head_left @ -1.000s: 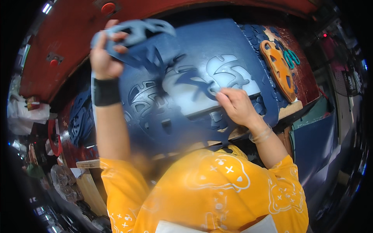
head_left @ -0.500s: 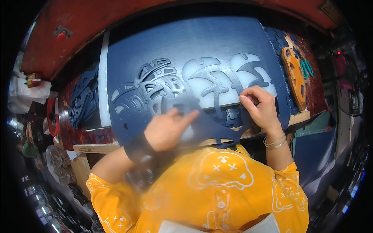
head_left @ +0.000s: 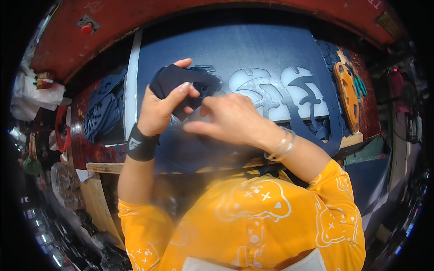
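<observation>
My left hand (head_left: 165, 101), with a black band on its wrist, is raised over the left part of a large dark blue sheet (head_left: 217, 45). Its thumb and fingers close around dark, flat cut pieces (head_left: 174, 79). Close beside them on the right is my right hand (head_left: 230, 115), slightly blurred, its thumb and bent fingers apart and nothing visible between them. Shaped openings in the sheet show a white board (head_left: 255, 86) beneath. Part of the cut area lies hidden behind my hands.
A pile of dark cut pieces (head_left: 105, 106) lies left of the sheet. To the right are an orange cutting die (head_left: 346, 97) and teal handles (head_left: 360, 86). A wooden edge (head_left: 104, 167) runs along the front. A red machine beam (head_left: 190, 11) spans the back, with a red button (head_left: 87, 30).
My left hand has risen from the sheet, up and left, and now holds cut pieces. From the sheet's right side, my right hand has moved left to meet it. The view has shifted slightly.
</observation>
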The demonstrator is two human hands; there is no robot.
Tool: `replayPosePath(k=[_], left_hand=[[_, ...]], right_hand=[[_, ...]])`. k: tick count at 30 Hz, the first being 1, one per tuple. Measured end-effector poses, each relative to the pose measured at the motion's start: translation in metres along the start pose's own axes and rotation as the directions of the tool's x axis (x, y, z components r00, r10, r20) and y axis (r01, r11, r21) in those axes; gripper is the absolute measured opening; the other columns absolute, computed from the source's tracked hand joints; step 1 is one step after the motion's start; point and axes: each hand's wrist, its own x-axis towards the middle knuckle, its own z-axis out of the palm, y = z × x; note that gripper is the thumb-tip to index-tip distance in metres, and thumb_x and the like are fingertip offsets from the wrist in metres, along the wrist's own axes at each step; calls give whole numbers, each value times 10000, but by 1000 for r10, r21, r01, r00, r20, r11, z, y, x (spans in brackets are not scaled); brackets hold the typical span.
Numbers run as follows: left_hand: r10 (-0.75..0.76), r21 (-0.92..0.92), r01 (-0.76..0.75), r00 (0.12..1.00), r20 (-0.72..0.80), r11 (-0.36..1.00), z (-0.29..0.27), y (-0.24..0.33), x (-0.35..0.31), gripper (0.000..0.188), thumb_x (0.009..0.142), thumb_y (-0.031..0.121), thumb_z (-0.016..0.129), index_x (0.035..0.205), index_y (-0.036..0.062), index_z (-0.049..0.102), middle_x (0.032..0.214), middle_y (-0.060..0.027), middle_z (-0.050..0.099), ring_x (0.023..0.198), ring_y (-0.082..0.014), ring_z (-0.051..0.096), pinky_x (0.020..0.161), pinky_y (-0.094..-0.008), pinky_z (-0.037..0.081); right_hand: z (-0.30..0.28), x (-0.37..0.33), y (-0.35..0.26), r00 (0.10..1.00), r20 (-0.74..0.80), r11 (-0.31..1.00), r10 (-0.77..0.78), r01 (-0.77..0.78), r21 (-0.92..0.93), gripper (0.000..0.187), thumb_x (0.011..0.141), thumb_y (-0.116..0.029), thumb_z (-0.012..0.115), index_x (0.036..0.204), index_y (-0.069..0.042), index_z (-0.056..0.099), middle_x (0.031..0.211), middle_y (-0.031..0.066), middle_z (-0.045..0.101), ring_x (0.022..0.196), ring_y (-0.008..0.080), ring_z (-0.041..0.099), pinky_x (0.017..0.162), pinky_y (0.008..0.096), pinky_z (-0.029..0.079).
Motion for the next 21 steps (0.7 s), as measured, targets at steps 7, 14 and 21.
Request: replayPosePath(k=[7,14,21], left_hand=[[246,47,-242,956,-160,969,-51,21,44,376,948,205,536,1269,12,509,781,-49,640,604,-96,560,492,-191,466],[396,111,-381,900,-181,918,-117,72,117,456,951,169,531,1371,51,397,901,-56,656,743,-95,598,523,-181,469],[433,229,-392,884,-175,891,-66,85,132,371,922,175,567,1256,21,511,771,-46,638,595,-96,566,460,-202,450]], right_hand=[[15,-14,16,995,23,994,-101,102,-41,260,833,-261,578,687,-47,598,646,163,596,625,367,593,592,461,477],[-2,-56,17,910,371,966,186,-99,-240,280,821,-299,596,685,-55,620,669,161,622,676,353,622,616,433,497],[-22,52,23,980,-193,979,-39,-1,-204,539,781,-533,663,971,-29,669,930,151,642,943,308,592,829,415,469]])
